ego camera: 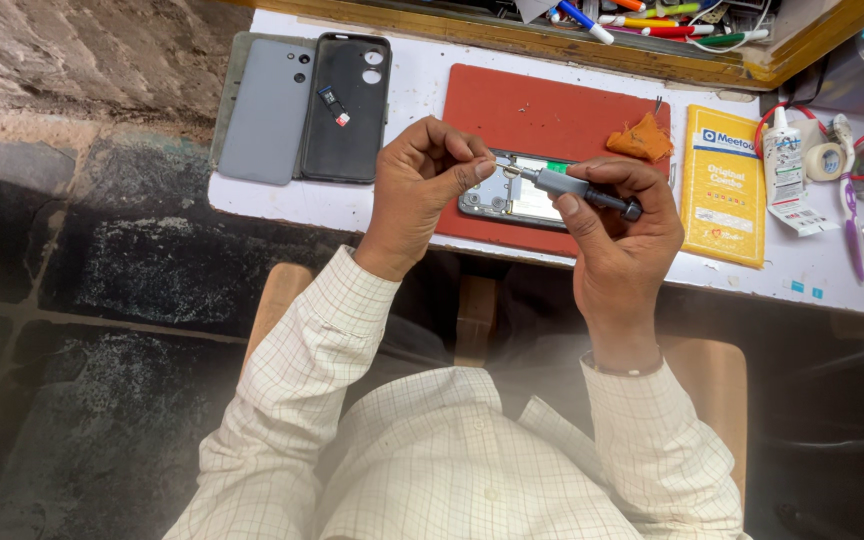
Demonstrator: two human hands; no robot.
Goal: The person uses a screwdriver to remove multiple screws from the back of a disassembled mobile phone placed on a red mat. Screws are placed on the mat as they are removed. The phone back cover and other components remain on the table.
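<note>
An opened phone point(517, 195) with its insides showing lies on a red mat point(532, 115). My left hand point(417, 185) rests on the phone's left end, thumb and fingers pinched together at the tip of a grey screwdriver point(577, 188). My right hand point(622, 235) grips that screwdriver by its handle, with the tip pointing left onto the phone.
A grey phone back cover point(264, 108) and a black case point(347, 105) lie at the left of the white tabletop point(417, 75). An orange cloth point(640, 138), a yellow packet point(722, 185), a glue bottle point(781, 155), tape and a toothbrush point(850, 215) sit to the right. Pens fill a wooden tray point(652, 20) behind.
</note>
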